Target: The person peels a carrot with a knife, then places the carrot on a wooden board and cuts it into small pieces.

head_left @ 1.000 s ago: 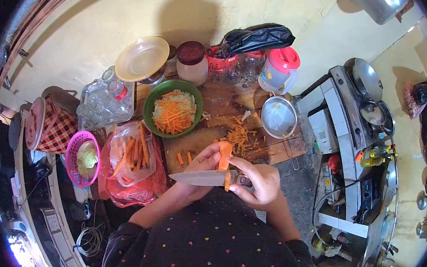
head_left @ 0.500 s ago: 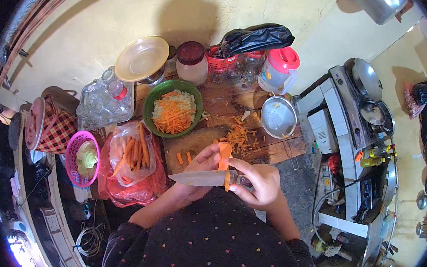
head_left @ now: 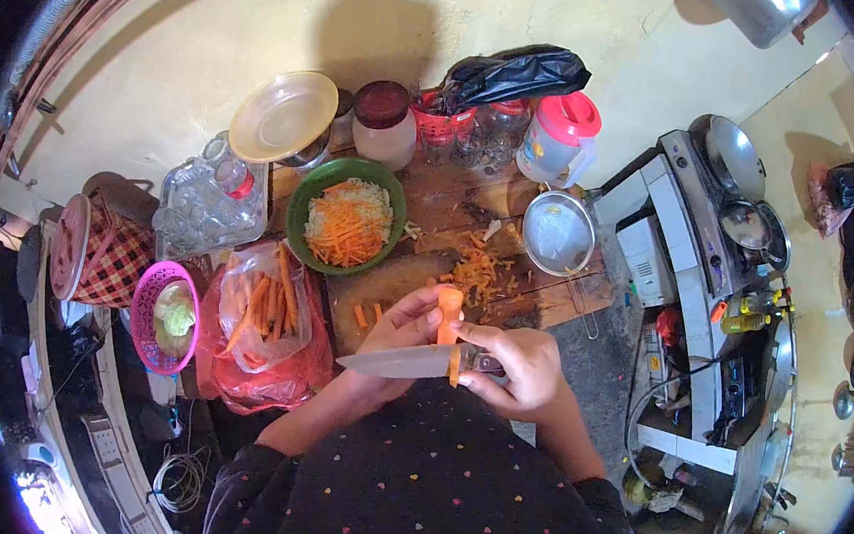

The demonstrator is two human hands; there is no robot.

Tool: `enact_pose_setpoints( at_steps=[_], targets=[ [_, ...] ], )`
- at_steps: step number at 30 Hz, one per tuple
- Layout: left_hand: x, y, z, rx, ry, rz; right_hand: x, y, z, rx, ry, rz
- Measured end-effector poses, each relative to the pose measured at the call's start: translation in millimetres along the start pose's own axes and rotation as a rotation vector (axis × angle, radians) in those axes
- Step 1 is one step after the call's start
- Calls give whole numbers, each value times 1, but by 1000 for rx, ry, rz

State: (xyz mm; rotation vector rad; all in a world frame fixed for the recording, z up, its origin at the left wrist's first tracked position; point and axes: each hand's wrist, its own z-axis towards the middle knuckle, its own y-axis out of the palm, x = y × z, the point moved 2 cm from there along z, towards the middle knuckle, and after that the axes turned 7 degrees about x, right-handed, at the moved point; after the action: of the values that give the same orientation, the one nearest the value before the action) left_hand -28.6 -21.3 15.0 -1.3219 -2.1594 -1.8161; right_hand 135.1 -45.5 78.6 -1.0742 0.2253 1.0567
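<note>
An orange carrot piece (head_left: 449, 314) stands upright in my left hand (head_left: 396, 340), whose fingers are closed round it. My right hand (head_left: 519, 367) grips the handle of a knife (head_left: 399, 361); its blade points left and crosses the carrot's lower part, and the thumb and index finger are at the carrot. Beyond the hands, orange peelings (head_left: 482, 273) lie on the wooden table (head_left: 586, 292). Short carrot pieces (head_left: 360, 316) are left of my left hand. A green bowl (head_left: 300, 227) holds shredded carrot over pale shreds.
Whole carrots (head_left: 269, 305) fill a plastic bag at left, beside a pink basket (head_left: 139, 317) with cabbage. A metal strainer (head_left: 558, 234), a red-lidded jug (head_left: 560, 142), jars and a yellow bowl (head_left: 280, 120) stand behind. The stove (head_left: 697, 208) is at right.
The carrot piece has turned slightly in my left hand and looks narrower. The knife and both hands have barely shifted.
</note>
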Motion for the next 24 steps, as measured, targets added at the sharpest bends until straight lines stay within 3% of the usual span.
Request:
enact_pose_setpoints(
  at_steps=[24],
  targets=[
    [8, 1, 3, 7, -14, 3, -2, -3, 10, -40, -23, -45]
  ],
)
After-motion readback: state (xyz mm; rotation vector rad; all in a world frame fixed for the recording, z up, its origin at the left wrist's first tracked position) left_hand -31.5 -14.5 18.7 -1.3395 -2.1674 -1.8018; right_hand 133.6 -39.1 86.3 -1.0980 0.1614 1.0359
